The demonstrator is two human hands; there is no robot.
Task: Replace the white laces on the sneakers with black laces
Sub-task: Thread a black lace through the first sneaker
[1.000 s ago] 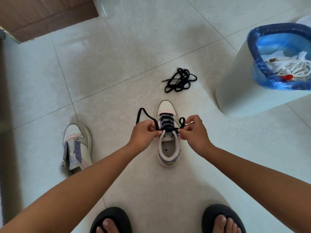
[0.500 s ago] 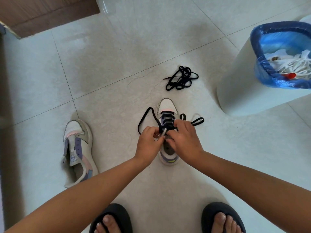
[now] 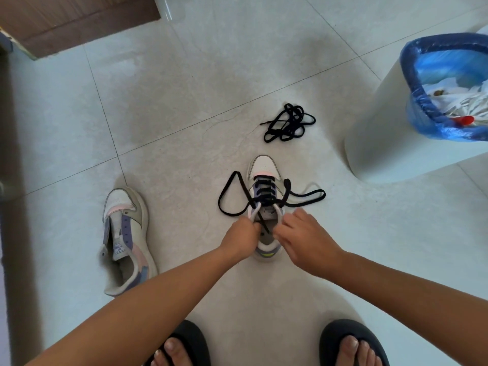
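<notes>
one sneaker [image 3: 264, 175] is nearly laced: it stands upright on the floor tile [image 3: 184, 88], toe pointing away, and the black lace [image 3: 264, 198] is crossed through its eyelets, with slack looping out on both sides. left hand [image 3: 239, 237] has a clenched grip on the lace strand at the collar's left edge. right hand [image 3: 303, 233] sits at the right edge, fingers curled down; can't tell whether it actually pinches the lace tip or just reaches for it.

step looks like tying off at the top eyelets. advice: even out both free ends first, the left loop [image 3: 229, 194] and right loop [image 3: 311, 195] look unequal. pull slack through row by row, not only from the top. keep the tongue flat under the crossings. brace the heel so the shoe doesn't slide on the tile.

second sneaker [image 3: 126, 239] lies to the left, well apart, with no lace in it. the spare black lace [image 3: 289, 124] is bundled beyond the first shoe's toe. a bin [image 3: 383, 133] on the right holds what look like white laces [image 3: 472, 104].
</notes>
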